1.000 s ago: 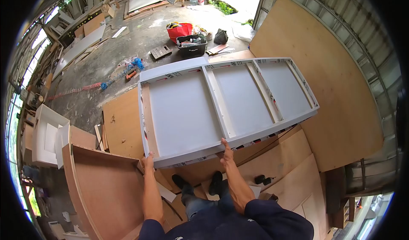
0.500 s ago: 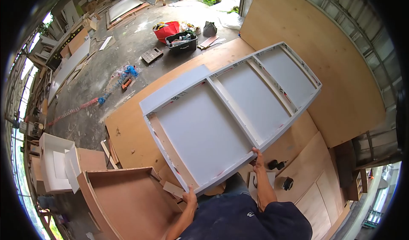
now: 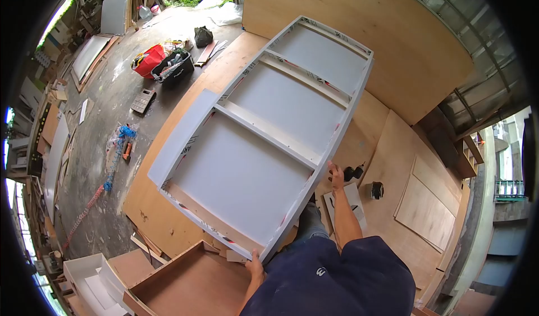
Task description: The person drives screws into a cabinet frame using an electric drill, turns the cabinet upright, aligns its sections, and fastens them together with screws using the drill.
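Observation:
A long, shallow white cabinet carcass (image 3: 260,138) reaches diagonally across the view, its open side facing me. Two crosswise dividers split it into three compartments, and its edges carry printed tape or film. My left hand (image 3: 255,266) is closed on the near bottom corner, thumb over the rim. Further up the right-hand long side, my right hand (image 3: 336,177) grips the edge; part of its fingers is hidden behind. A flat pale board (image 3: 188,131) shows along the carcass's left side. Close to my right hand, a black cordless drill (image 3: 352,173) lies on the plywood.
A large plywood sheet (image 3: 348,30) leans at the back. Brown open box (image 3: 191,282) stands at lower left beside a white box (image 3: 90,285). A black tool tote (image 3: 173,66), red bag (image 3: 149,60) and coiled air hose (image 3: 112,161) are on the concrete floor.
My view has swung to the right, so the surroundings sit further left. The carcass now lies more steeply in view, its far end shifted left and up. Both hands keep their hold.

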The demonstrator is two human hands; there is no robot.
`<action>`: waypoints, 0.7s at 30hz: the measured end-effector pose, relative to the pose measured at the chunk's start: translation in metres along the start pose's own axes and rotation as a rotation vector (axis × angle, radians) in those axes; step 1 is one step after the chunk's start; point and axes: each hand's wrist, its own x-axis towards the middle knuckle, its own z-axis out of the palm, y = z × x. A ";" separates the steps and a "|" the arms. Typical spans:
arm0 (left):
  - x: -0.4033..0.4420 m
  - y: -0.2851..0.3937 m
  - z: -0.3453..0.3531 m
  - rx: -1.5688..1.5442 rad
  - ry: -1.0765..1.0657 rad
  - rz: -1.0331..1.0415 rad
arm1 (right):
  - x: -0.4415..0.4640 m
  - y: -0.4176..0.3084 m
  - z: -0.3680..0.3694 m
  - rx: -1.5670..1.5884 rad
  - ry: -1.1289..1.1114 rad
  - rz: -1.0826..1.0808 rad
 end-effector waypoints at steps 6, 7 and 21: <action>-0.019 -0.003 0.026 -0.486 0.091 -0.119 | 0.075 -0.014 -0.008 0.247 -0.192 0.123; -0.022 -0.005 0.032 -0.497 0.234 -0.140 | 0.075 -0.015 -0.006 0.238 -0.211 0.129; -0.011 0.009 0.059 -0.589 0.707 -0.023 | 0.078 -0.036 0.028 0.477 -0.293 0.367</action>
